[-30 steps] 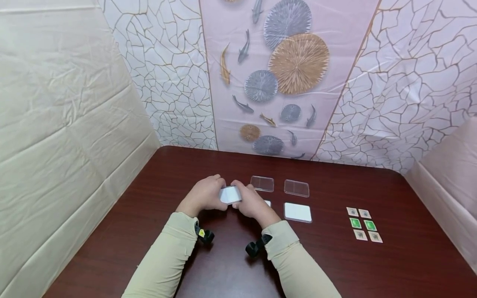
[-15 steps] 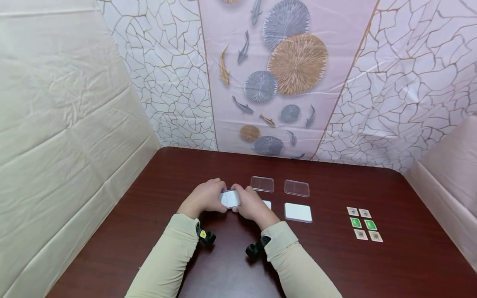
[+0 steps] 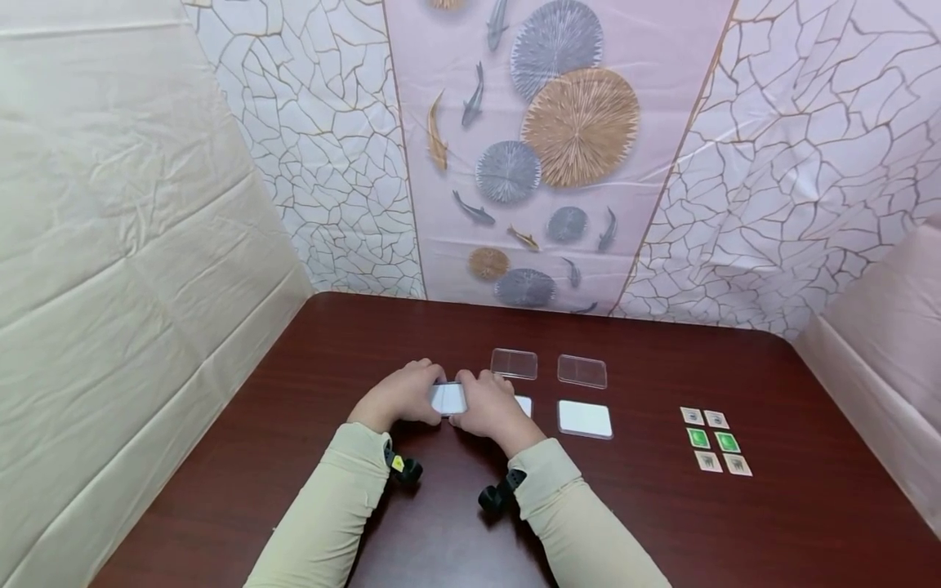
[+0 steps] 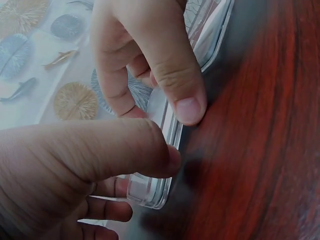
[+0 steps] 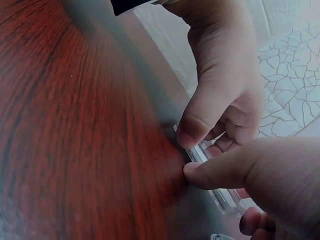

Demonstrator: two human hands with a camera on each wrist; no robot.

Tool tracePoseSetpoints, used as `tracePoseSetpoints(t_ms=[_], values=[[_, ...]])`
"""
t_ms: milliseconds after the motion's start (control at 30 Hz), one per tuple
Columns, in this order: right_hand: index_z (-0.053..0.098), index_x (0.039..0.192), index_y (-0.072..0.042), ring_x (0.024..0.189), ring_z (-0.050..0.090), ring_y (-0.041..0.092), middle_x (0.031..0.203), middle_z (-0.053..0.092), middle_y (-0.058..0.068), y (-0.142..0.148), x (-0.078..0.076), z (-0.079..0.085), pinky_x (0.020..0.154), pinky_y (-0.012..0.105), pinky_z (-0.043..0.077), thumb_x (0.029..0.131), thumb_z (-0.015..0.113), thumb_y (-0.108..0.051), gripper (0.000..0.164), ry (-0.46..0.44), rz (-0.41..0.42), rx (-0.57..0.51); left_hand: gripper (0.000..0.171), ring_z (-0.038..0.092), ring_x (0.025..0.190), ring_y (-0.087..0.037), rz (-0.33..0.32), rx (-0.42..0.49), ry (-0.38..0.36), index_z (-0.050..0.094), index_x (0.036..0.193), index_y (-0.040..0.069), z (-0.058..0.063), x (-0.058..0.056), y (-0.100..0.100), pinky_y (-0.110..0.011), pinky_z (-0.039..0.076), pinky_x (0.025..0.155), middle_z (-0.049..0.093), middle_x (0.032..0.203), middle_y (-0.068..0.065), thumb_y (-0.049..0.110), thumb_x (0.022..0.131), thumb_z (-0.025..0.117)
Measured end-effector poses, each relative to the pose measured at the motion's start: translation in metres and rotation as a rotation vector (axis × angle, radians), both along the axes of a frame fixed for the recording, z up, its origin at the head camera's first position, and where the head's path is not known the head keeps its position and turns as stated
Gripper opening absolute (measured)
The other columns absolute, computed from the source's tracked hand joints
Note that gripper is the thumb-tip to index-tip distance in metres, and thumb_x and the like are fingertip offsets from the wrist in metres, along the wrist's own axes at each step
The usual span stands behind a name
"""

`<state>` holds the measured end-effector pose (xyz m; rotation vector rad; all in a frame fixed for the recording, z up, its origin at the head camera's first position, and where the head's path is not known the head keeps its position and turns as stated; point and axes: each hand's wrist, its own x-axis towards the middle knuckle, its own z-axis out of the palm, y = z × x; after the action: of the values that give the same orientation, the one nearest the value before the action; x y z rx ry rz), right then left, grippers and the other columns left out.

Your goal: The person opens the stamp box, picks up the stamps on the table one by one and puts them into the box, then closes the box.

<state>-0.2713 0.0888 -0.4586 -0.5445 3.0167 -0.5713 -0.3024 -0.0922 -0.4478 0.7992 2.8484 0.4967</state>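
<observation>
A flat clear plastic case (image 3: 448, 398) with a white face lies between my two hands, close over the table, left of centre. My left hand (image 3: 403, 397) grips its left end; in the left wrist view the thumb (image 4: 150, 150) lies along the near long edge with fingers behind. At the other end, my right hand (image 3: 491, 405) pinches it, its thumb (image 5: 215, 172) on the near edge in the right wrist view. Layered clear rims show along the case's side there. The far fingers of both hands are partly hidden behind it.
Two clear plastic lids (image 3: 515, 364) (image 3: 582, 371) lie behind the right hand. A white-faced case (image 3: 585, 419) sits to its right, and another (image 3: 524, 405) is partly covered by that hand. Several small square picture tiles (image 3: 709, 441) lie in two columns farther right.
Both hands have come down slightly toward the table with the case. The right hand's fingers now cover more of its right end. The other cases, lids and tiles have stayed put.
</observation>
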Motion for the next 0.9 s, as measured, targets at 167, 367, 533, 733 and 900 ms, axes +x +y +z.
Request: tracePoseSetpoints(t_ms=[167, 367, 533, 733, 900], values=[[0.063, 0.126, -0.01, 0.095, 0.048, 0.027, 0.104, 0.056, 0.011, 0.0, 0.0, 0.0, 0.087, 0.045, 0.038, 0.079, 0.084, -0.038, 0.059, -0.011, 0.0, 0.017, 0.043, 0.051, 0.09, -0.019, -0.003, 0.018, -0.026, 0.066, 0.108, 0.011, -0.002, 0.001, -0.001, -0.035, 0.049, 0.08, 0.057, 0.102, -0.001, 0.017, 0.069, 0.084], [0.064, 0.126, -0.009, 0.101, 0.041, 0.027, 0.112, 0.051, 0.011, 0.0, -0.003, -0.002, 0.09, 0.043, 0.035, 0.079, 0.085, -0.041, 0.061, -0.02, -0.009, 0.028, 0.044, 0.049, 0.093, -0.019, -0.027, 0.039, -0.027, 0.066, 0.108, 0.013, -0.003, -0.001, -0.005, -0.035, 0.047, 0.08, 0.057, 0.103, 0.001, 0.016, 0.068, 0.083], [0.064, 0.128, -0.009, 0.105, 0.041, 0.028, 0.119, 0.05, 0.012, 0.0, -0.004, 0.0, 0.093, 0.044, 0.035, 0.08, 0.084, -0.041, 0.061, -0.026, -0.004, 0.035, 0.045, 0.048, 0.097, -0.019, -0.032, 0.028, -0.034, 0.066, 0.111, 0.014, -0.002, -0.002, -0.008, -0.035, 0.046, 0.082, 0.058, 0.107, 0.002, 0.019, 0.07, 0.083], [0.064, 0.126, -0.008, 0.105, 0.042, 0.028, 0.12, 0.05, 0.012, 0.006, -0.007, 0.006, 0.095, 0.045, 0.037, 0.08, 0.085, -0.039, 0.06, -0.039, 0.001, -0.008, 0.05, 0.048, 0.1, -0.021, 0.004, 0.023, -0.055, 0.065, 0.116, 0.012, -0.001, -0.004, -0.013, -0.035, 0.047, 0.085, 0.057, 0.111, 0.0, 0.024, 0.071, 0.086], [0.063, 0.128, -0.009, 0.107, 0.042, 0.028, 0.12, 0.052, 0.011, 0.016, -0.013, 0.015, 0.096, 0.047, 0.036, 0.081, 0.085, -0.036, 0.059, -0.072, -0.009, -0.061, 0.05, 0.045, 0.104, -0.023, 0.047, 0.043, -0.084, 0.063, 0.113, 0.014, -0.005, -0.006, -0.02, -0.037, 0.046, 0.089, 0.053, 0.111, -0.002, 0.028, 0.072, 0.088]])
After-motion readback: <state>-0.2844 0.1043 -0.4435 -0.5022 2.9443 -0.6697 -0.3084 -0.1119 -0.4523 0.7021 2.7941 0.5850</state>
